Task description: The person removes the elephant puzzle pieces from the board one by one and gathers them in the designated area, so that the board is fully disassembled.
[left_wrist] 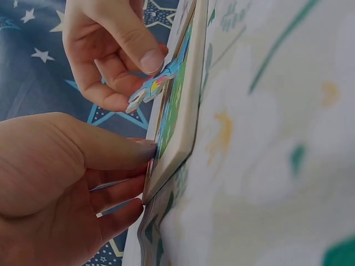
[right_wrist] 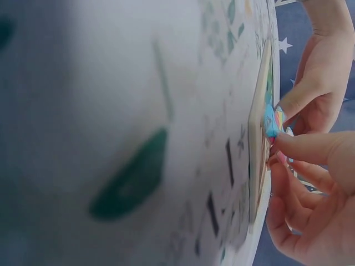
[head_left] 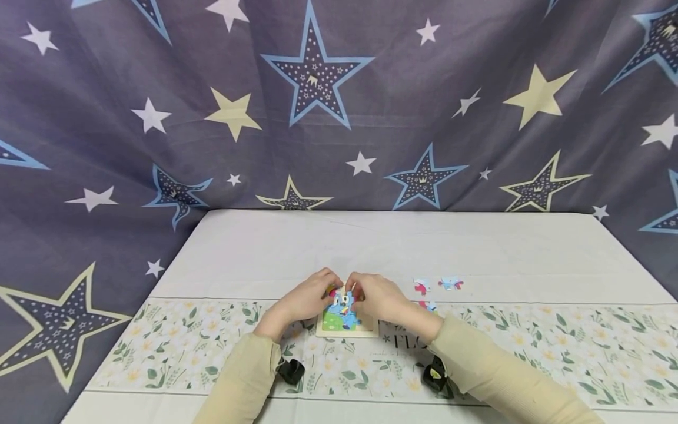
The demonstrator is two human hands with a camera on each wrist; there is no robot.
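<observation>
A small wooden puzzle board [head_left: 346,334] lies on the table with a partly filled picture of blue figures on green. My left hand [head_left: 309,297] holds the board's left side; in the left wrist view its thumb [left_wrist: 125,152] lies on the edge and its fingers rest against the side. My right hand [head_left: 378,297] pinches a blue jigsaw piece [left_wrist: 158,86] with pink and yellow marks, tilted and raised above the board. From the right wrist view, that piece [right_wrist: 279,119] sits near both thumbs, partly hidden by fingers.
Loose jigsaw pieces lie right of the board: a pink and white one [head_left: 422,286], a blue one [head_left: 451,284], and one [head_left: 428,305] beside my right wrist. A floral runner [head_left: 212,347] crosses the white table [head_left: 477,247]. A star-patterned curtain [head_left: 371,147] hangs behind.
</observation>
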